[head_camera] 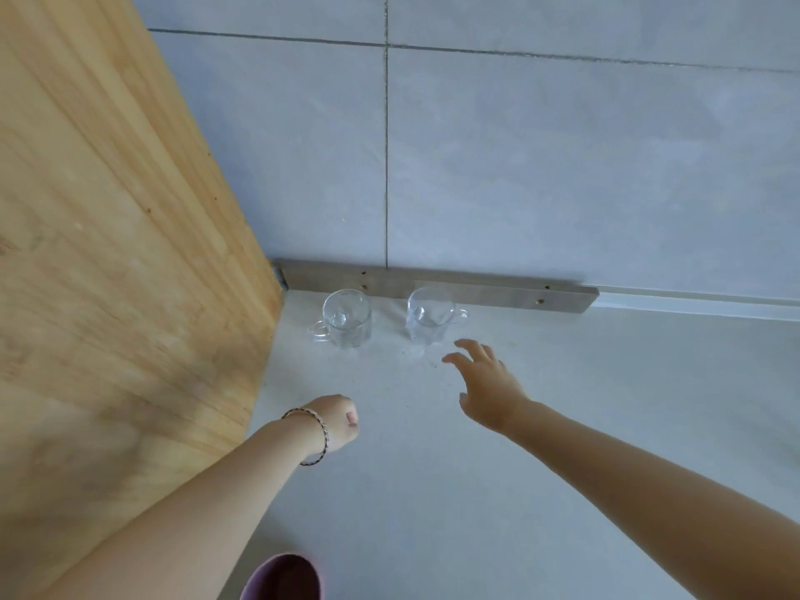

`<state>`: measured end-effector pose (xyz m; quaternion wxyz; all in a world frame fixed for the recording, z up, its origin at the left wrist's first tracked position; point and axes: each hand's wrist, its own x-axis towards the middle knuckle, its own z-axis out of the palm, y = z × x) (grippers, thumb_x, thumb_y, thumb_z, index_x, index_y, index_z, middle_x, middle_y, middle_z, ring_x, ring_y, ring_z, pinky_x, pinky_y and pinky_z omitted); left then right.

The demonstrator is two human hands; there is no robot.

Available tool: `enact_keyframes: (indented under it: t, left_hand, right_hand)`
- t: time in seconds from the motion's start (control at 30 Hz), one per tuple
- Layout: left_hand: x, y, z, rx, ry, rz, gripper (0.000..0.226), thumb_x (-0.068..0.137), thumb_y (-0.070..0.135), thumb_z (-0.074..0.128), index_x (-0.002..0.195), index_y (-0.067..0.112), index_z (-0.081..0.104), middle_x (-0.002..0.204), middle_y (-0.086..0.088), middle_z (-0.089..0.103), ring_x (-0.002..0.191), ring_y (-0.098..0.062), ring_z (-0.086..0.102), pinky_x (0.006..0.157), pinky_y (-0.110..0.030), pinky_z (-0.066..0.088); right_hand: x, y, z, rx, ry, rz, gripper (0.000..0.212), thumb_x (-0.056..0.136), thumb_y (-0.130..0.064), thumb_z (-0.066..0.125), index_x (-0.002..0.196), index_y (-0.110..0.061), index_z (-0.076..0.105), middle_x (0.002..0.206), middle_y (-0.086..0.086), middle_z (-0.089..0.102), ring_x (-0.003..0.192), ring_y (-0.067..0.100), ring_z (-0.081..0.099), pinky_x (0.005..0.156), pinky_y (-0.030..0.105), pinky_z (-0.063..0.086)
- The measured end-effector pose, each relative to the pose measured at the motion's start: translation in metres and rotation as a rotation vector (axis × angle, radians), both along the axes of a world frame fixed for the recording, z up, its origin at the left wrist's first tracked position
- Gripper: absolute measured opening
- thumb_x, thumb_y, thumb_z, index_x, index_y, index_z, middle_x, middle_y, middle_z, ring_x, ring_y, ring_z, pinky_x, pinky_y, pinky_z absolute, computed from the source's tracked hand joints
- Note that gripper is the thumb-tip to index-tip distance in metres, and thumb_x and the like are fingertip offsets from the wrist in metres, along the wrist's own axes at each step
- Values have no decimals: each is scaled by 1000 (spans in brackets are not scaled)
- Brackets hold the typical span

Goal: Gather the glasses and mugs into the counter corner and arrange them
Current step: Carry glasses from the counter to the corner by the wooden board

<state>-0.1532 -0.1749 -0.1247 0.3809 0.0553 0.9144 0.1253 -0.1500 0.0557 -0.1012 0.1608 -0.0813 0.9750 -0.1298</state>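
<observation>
Two clear glass mugs stand upright in the counter corner, close to the back wall. The left mug [347, 318] has its handle pointing left; the right mug [430, 314] has its handle pointing right. My right hand [485, 383] hovers just in front and to the right of the right mug, fingers spread, holding nothing. My left hand [335, 422] is curled into a fist over the counter, a bracelet on its wrist, well in front of the left mug and apart from it.
A tall wooden panel [117, 253] walls off the left side. Grey tiled wall [562, 166] with a metal strip [433, 285] runs along the back. The pale counter [606, 404] extends right. A purple rounded object [283, 578] shows at the bottom edge.
</observation>
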Motion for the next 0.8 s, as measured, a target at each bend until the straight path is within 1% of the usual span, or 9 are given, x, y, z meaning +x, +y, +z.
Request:
enact_keyframes:
  t: [0.2,0.27,0.3,0.33,0.4,0.47,0.53,0.67,0.8]
  left_hand:
    - [41,-6,26,-47,67,69,16,88,14,44,75,22,46,85,-2,46,79,-20,42,70,-27,38]
    - [63,-7,38,-65,99,95,14,89,14,44,84,26,51,86,-2,47,82,-21,46,74,-27,41]
    - [74,-8,42,-83,109,120,22,89,14,45,94,16,66,86,-2,46,82,-22,45,70,-26,40]
    - [87,-8,47,-95,119,134,13,88,14,45,76,9,41,86,-3,45,80,-22,42,64,-25,36]
    - [114,-10,53,-117,117,212,21,87,16,45,69,28,46,88,-3,42,80,-19,37,58,-24,31]
    - [144,-13,59,-137,91,309,10,88,24,48,92,22,57,100,-2,49,90,-21,47,76,-26,43]
    - [170,-17,60,-163,99,394,41,85,32,55,122,16,49,124,-4,52,112,-24,52,97,-31,44]
    - [210,-15,50,-103,102,541,79,78,33,64,144,27,22,146,-8,27,130,-29,40,105,-36,42]
    - [216,-7,38,-74,195,677,86,77,34,68,145,27,16,148,-10,22,132,-33,39,107,-38,40]
  right_hand:
    - [71,16,-2,3,-220,144,38,93,-20,51,131,-20,50,143,1,41,137,18,31,114,31,28]
    - [84,20,-2,3,-246,154,37,94,-22,50,130,-20,51,141,2,44,135,19,35,112,31,30]
    - [90,21,-1,0,-250,158,37,94,-22,50,130,-20,51,140,3,45,134,19,36,111,32,31]
    - [95,22,1,-5,-252,167,36,94,-23,50,130,-20,51,139,3,45,134,19,37,110,32,32]
    - [104,22,5,-12,-250,196,36,94,-23,50,130,-20,52,138,3,46,133,19,39,107,32,34]
    - [113,21,9,-9,-254,238,36,94,-23,49,130,-20,51,138,2,46,132,19,40,105,32,37]
    - [122,21,12,-10,-259,273,36,94,-23,49,130,-20,52,138,2,46,131,18,41,104,32,38]
    - [137,24,13,0,-267,309,35,94,-24,49,128,-20,53,136,3,48,129,19,43,104,31,38]
    - [148,31,12,4,-275,305,35,94,-24,49,129,-20,52,137,3,47,130,19,43,105,32,39]
